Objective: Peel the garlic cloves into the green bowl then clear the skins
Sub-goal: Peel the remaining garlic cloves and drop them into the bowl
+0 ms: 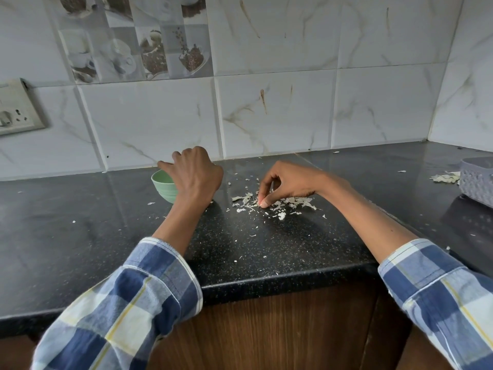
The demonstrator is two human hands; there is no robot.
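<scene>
Hands over garlic skins on a dark counter (pixel 266 249).

Left hand (pixel 196 173), fingers curled, covers the green bowl (pixel 162 184) at ten o'clock; whether it grips is unclear. Right hand (pixel 285 182) pinches into the skins pile (pixel 274 202) at centre.

Dim, soft light; wide-angle bowing at edges.

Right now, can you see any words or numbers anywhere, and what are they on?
There are none to read.
The picture tiles on the wall show cups and coffee beans, no letters.
The socket plate, green bowl, grey basket and checked sleeves carry no writing.
</scene>
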